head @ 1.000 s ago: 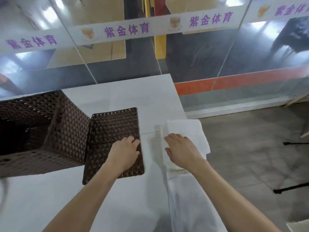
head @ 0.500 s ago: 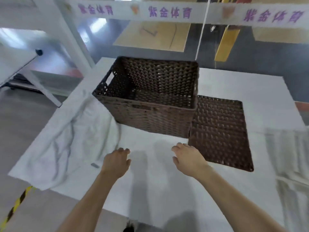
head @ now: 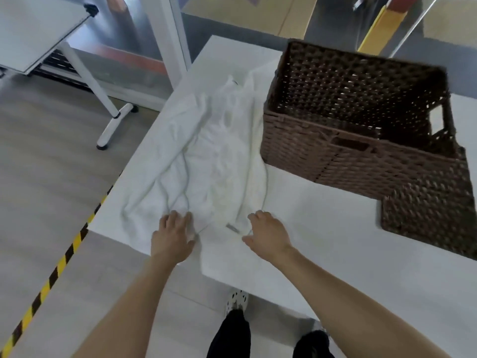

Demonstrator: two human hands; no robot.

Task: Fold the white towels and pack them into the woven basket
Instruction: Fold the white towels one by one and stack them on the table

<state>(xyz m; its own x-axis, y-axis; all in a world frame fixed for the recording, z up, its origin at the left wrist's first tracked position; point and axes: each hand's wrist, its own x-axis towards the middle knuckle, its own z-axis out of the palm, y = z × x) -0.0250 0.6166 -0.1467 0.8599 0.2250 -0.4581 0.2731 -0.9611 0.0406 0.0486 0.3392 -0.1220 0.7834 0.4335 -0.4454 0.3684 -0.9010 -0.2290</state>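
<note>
A crumpled white towel [head: 206, 156] lies unfolded on the left part of the white table [head: 322, 228]. To its right stands the brown woven basket [head: 335, 156], with nothing visible inside. My left hand [head: 174, 237] rests palm down on the towel's near edge, fingers spread. Palm down as well, my right hand [head: 267, 235] touches the towel's near right corner, its fingers slightly curled. Neither hand visibly holds the cloth.
The flat woven lid [head: 428, 215] lies on the table right of the basket. A second white table [head: 36, 29] stands at the far left on its leg [head: 108, 125]. Yellow-black tape [head: 51, 277] marks the floor. My shoes show below the table's edge.
My view has swung from the table's right end to its left end. Both hands left the lid and the folded towel and now lie on the crumpled towel.
</note>
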